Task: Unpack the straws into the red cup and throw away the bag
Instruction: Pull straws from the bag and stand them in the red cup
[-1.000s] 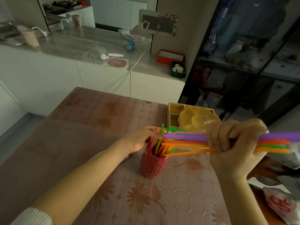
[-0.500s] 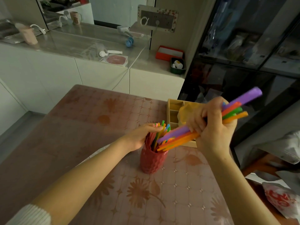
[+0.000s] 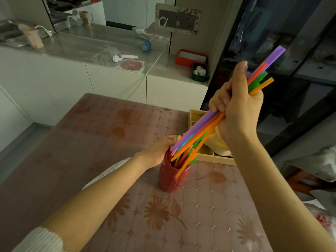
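Observation:
A textured red cup [image 3: 170, 178] stands upright on the table. My left hand [image 3: 160, 150] grips its rim from the left. My right hand [image 3: 236, 108] is closed around a bundle of coloured straws [image 3: 201, 132], purple, orange, red and green, held steeply tilted. Their lower ends reach into the cup's mouth, and one orange straw lies outside against the cup's front. The upper ends stick out past my right hand to the upper right. A flat clear bag with printing [image 3: 109, 172] lies on the table, partly hidden under my left forearm.
The table has a pink floral cloth [image 3: 163, 215]. A wooden compartment tray [image 3: 214, 158] with a yellowish thing in it sits just behind the cup. Plastic bags [image 3: 320, 213] lie at the right edge. A white counter [image 3: 91, 50] and a dark glass cabinet [image 3: 283, 51] stand behind.
My right hand has swung the straw bundle from lying level to pointing steeply down, and the lower ends have gone into the cup. My left hand has stayed at the cup's rim.

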A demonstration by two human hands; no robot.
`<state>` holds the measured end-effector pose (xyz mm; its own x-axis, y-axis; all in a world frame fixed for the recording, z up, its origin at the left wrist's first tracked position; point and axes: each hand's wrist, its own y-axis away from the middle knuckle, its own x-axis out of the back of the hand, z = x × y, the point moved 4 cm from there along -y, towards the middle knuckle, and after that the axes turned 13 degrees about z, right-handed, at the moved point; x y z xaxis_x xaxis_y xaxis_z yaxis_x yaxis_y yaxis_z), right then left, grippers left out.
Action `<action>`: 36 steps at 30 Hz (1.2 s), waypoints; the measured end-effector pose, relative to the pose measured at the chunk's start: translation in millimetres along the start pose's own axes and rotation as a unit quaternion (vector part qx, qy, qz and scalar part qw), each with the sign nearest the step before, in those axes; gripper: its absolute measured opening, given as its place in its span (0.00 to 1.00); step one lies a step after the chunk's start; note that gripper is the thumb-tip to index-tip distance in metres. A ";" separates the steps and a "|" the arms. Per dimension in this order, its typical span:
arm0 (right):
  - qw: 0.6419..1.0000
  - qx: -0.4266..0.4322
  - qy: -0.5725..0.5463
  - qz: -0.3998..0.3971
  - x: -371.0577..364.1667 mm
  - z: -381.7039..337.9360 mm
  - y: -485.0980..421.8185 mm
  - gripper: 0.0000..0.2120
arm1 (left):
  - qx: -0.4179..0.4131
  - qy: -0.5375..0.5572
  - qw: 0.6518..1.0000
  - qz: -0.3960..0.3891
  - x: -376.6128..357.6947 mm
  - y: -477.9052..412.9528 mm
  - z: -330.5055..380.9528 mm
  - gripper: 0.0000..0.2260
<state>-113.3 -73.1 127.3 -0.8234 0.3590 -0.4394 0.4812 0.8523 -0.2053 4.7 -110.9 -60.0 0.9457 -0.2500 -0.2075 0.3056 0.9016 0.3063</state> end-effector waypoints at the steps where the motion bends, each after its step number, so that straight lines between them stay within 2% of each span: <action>1: 1.000 -0.002 0.004 0.002 -0.4 -1.4 0.2 0.20 | 0.001 -0.005 1.000 -0.006 -0.4 -0.6 0.2 0.07; 6: 1.000 0.002 0.024 0.003 -4.0 3.8 -1.5 0.20 | -0.005 0.003 1.000 -0.021 -2.1 -0.8 1.5 0.05; 12: 0.995 -0.035 0.050 0.076 -0.8 27.2 -25.6 0.17 | -0.040 0.068 0.997 -0.025 2.9 9.9 7.0 0.11; 14: 0.992 -0.042 0.061 0.099 -0.4 31.3 -32.4 0.16 | -0.068 0.041 0.994 -0.075 4.6 14.2 12.2 0.20; 18: 0.989 -0.054 0.053 0.124 -4.6 28.2 -40.4 0.16 | -0.078 -0.122 0.976 -0.164 0.4 12.0 30.0 0.42; 20: 0.990 -0.048 0.045 0.126 -7.4 22.3 -43.7 0.16 | -0.066 -0.198 0.960 -0.185 -4.7 8.4 36.6 0.47; 21: 0.990 -0.039 0.046 0.125 -8.3 19.3 -45.2 0.16 | -0.070 -0.232 0.952 -0.185 -7.4 6.6 39.9 0.43; 24: 0.990 -0.020 0.053 0.130 -7.6 11.9 -49.1 0.15 | -0.106 -0.294 0.939 -0.142 -14.0 5.2 51.6 0.24; 26: 0.989 -0.013 0.057 0.136 -5.3 8.6 -51.3 0.15 | -0.129 -0.314 0.935 -0.104 -15.9 5.7 56.2 0.16; 30: 0.990 -0.005 0.055 0.129 -4.8 9.0 -49.2 0.15 | -0.150 -0.336 0.927 -0.072 -18.4 8.5 56.6 0.12; 36: 0.993 0.000 0.065 0.103 -5.9 23.2 -33.0 0.16 | -0.128 -0.276 0.951 -0.063 -13.0 9.5 38.8 0.13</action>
<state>-117.3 -112.1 116.5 -0.7396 0.5709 -0.3564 0.6430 0.7558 -0.1236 -0.4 -112.8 -18.4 0.8386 -0.4458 0.3130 0.4507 0.8906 0.0610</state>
